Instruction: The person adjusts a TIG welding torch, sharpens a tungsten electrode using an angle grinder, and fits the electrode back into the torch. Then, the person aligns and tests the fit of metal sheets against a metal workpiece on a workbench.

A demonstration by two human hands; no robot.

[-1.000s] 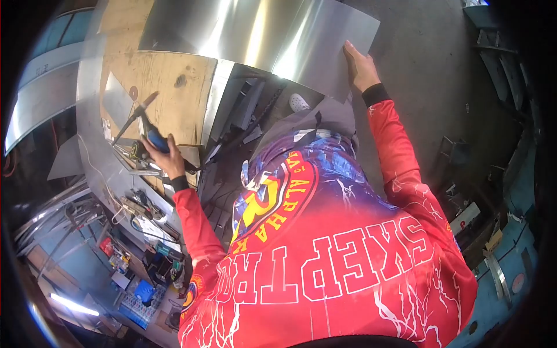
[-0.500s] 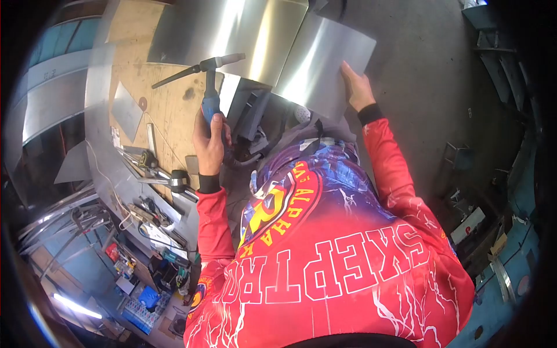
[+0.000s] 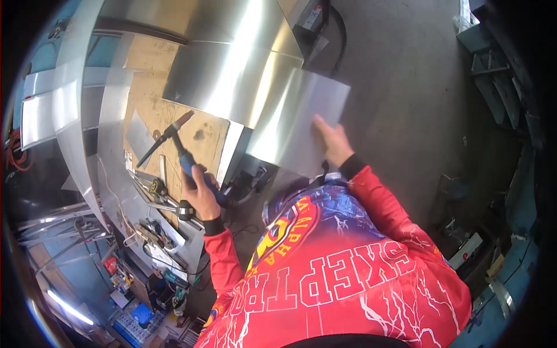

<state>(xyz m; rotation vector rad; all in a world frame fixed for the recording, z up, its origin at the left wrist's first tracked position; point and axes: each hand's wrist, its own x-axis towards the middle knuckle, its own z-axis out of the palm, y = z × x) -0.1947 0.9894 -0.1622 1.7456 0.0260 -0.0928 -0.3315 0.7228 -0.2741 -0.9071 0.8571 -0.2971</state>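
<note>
On my feed, left hand (image 3: pixel 200 191) grips blue-handled black torch (image 3: pixel 186 161), handle slanting forward-left, away from silvery rectangular metal sheet (image 3: pixel 287 127); right hand (image 3: pixel 335 142), well apart, clamps sheet's right edge.

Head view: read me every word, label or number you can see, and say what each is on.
"SKEPTR", on the red shirt, upside down here; the lettering's end is unclear.
"ALPHA", on the shirt's round badge; its other letters are unclear.
Too small or blurred to read: tape measure, white label at the top.
None readable on the torch or held metal sheet.
</note>
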